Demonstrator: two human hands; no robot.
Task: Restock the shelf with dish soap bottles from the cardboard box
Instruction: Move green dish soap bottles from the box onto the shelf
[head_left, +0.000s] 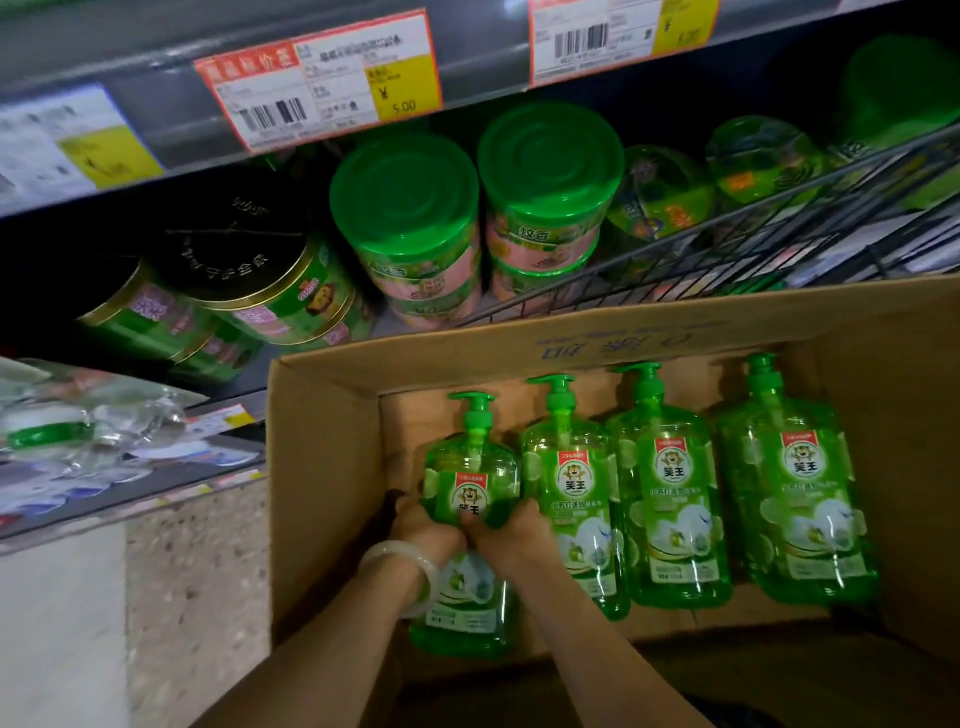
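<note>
An open cardboard box (322, 467) sits on the floor below the shelf. Inside it, green dish soap bottles with pump tops lie side by side. My left hand (423, 527) and my right hand (506, 532) both grip the leftmost bottle (470, 467) around its middle. A pale bangle circles my left wrist. Three more bottles lie to the right: one (571, 483) next to my right hand, one (670, 483) in the middle and one (795, 478) at the far right. The shelf (156, 130) with price tags runs above.
Green-lidded round tubs (405, 208) and dark-lidded tins (244, 249) stand on the shelf behind the box. A black wire basket (753, 244) juts out at the right. Clear wrapped packs (88, 426) lie on a lower ledge at the left, above speckled floor (192, 597).
</note>
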